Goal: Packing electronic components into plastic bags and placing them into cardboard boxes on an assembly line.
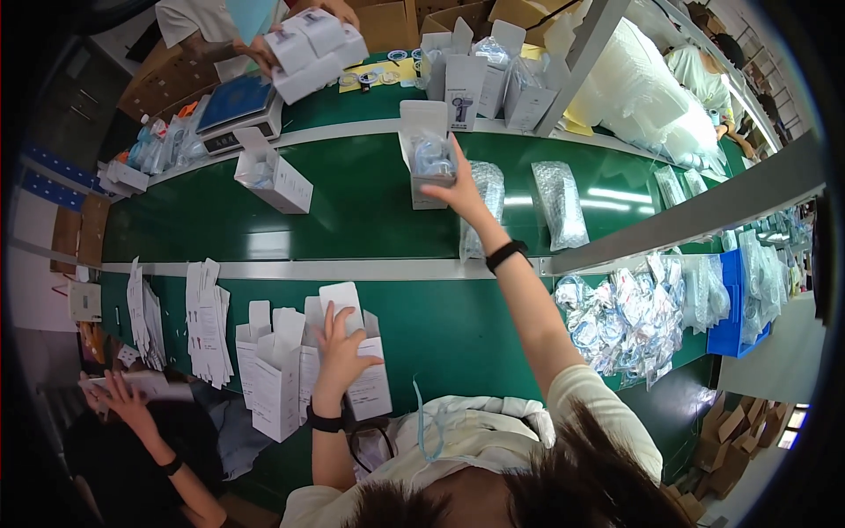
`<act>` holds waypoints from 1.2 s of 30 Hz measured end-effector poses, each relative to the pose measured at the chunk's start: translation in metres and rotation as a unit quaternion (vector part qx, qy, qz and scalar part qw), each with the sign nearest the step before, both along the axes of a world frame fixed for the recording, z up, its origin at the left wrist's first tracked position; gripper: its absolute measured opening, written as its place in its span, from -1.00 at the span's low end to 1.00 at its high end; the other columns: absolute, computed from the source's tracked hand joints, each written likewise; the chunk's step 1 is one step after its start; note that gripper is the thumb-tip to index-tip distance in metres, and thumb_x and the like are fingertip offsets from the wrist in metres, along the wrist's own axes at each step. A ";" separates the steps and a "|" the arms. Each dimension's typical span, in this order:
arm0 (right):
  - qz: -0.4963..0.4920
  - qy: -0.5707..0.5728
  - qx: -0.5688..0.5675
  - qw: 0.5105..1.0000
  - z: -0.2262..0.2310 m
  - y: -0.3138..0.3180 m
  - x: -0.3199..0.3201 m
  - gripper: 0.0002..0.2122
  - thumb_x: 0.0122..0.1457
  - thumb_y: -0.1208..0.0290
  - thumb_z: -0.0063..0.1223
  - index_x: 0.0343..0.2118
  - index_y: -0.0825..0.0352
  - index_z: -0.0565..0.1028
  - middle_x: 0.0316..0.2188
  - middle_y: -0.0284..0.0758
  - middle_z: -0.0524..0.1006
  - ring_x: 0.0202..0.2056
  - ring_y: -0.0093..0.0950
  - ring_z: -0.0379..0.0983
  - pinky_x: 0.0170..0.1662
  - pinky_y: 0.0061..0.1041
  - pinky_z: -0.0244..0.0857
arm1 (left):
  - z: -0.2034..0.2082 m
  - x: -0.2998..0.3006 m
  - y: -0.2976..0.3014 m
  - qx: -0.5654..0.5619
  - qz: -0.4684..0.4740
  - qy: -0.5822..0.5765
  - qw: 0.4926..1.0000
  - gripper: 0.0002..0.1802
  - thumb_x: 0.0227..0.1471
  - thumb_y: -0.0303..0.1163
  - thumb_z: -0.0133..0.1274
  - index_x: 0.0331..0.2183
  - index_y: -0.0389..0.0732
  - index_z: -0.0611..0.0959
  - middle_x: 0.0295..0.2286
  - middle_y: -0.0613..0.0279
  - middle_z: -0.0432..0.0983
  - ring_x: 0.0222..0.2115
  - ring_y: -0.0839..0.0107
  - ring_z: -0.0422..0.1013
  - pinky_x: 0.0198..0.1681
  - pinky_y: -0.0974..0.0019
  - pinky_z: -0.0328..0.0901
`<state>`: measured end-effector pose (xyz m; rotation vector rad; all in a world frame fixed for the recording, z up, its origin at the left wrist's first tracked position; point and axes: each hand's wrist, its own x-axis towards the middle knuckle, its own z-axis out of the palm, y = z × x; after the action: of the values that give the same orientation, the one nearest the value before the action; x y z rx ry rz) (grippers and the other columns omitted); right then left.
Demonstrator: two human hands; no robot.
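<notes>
Right hand (458, 189) out on the belt, left hand (339, 352) on the boxes

Right grip closed on an open white carton (427, 163), steadying it upright; left fingers spread flat, unclosed, across the upright cartons (304, 365) at the counter (458, 334) edge.

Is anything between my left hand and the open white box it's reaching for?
Nothing visible. The left hand already rests on the open white box, fingers on its raised flap. The right hand touches a separate filled box on the belt.

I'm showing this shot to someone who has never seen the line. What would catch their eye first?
Probably the right hand, stretched far out over the green conveyor belt and gripping an open white box with a bagged item inside. Next, the left hand resting on a cluster of upright open white cartons at the near edge. A heap of clear plastic bags lies at the right.
</notes>
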<state>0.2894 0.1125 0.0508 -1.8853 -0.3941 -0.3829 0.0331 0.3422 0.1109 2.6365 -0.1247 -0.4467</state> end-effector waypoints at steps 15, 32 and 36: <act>-0.104 0.327 -0.291 0.893 -0.027 -0.055 -0.018 -0.02 -0.31 0.24 0.20 0.17 0.15 -0.21 -0.18 0.08 0.26 -0.23 0.02 0.33 -0.17 -0.21 0.28 | -0.026 0.023 -0.089 -0.410 0.099 -0.198 0.885 -0.07 -0.54 -0.48 0.33 -0.05 -0.09 0.22 0.06 -0.09 -0.12 0.08 -0.11 -0.07 0.06 0.00 0.03; 0.003 -0.199 -0.441 0.875 0.081 0.037 -0.023 -0.53 -0.30 0.52 0.03 -0.16 0.18 0.42 0.05 -0.26 0.17 0.12 -0.11 -0.05 0.11 -0.20 -0.07 | -0.038 0.010 -0.073 -0.366 0.071 -0.209 0.904 0.03 -0.61 -0.44 0.39 -0.06 -0.05 0.12 0.01 -0.05 -0.08 -0.01 0.05 0.11 -0.02 0.10 0.17; -0.022 -0.115 -0.481 0.869 0.070 0.042 -0.020 -0.58 -0.30 0.50 0.06 -0.23 0.22 0.44 0.02 -0.26 0.19 0.10 -0.10 -0.01 0.08 -0.15 -0.04 | -0.036 0.013 -0.072 -0.376 0.079 -0.228 0.895 -0.02 -0.58 -0.44 0.37 -0.09 0.00 0.13 -0.02 -0.06 -0.07 -0.01 -0.01 0.07 -0.04 0.07 0.16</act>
<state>0.2695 0.1546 0.1204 -2.8352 -0.8091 -0.4936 0.0463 0.2703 0.0750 1.9049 -0.1834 0.2538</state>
